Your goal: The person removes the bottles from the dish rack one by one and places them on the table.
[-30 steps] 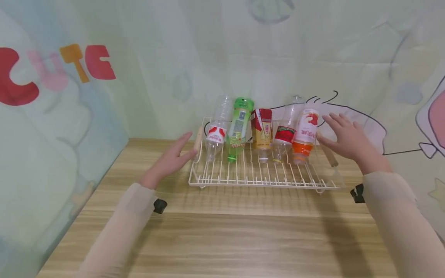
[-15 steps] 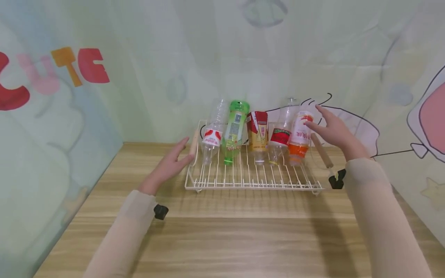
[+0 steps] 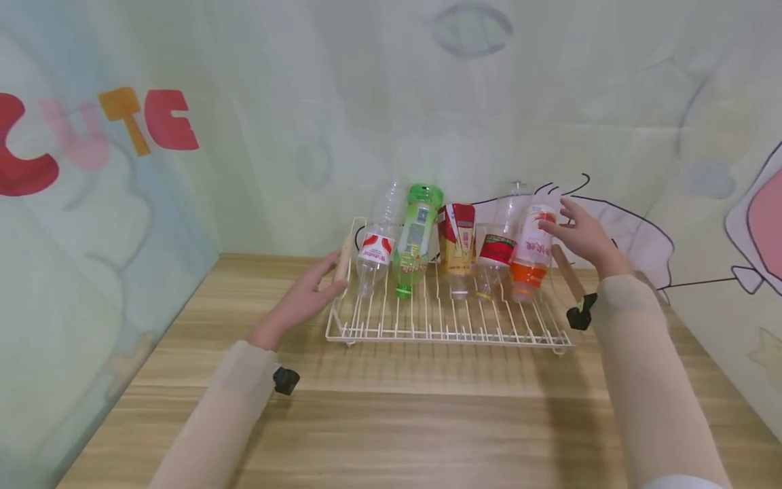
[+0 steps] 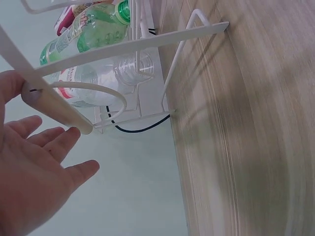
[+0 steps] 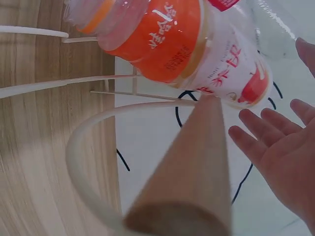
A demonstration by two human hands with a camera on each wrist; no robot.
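Five-fingered and loosely extended, my left hand [image 3: 305, 295] rests against the left wooden handle [image 3: 344, 258] of a white wire rack [image 3: 449, 337]; the left wrist view shows thumb and fingertips right at that handle [image 4: 56, 107]. My right hand [image 3: 583, 234] reaches to the upper end of a white-and-orange bottle [image 3: 533, 248], thumb in front, fingers spread behind. In the right wrist view, the fingers are extended beside the base of this bottle [image 5: 197, 54]. Leaning on the rack beside it are a clear red-labelled bottle [image 3: 497, 250], a red-and-yellow bottle [image 3: 458, 238], a green bottle [image 3: 417, 238] and a clear bottle [image 3: 377, 248].
The rack stands on a wooden table [image 3: 397, 428] against a printed cloth backdrop [image 3: 275, 136]. Its right wooden handle [image 3: 568, 273] lies below my right hand, close to the bottle. All bottles lean neck down.
My right hand has moved left and inward, from beside the rack to the top of the white-and-orange bottle. My left hand has edged slightly closer to the left handle.
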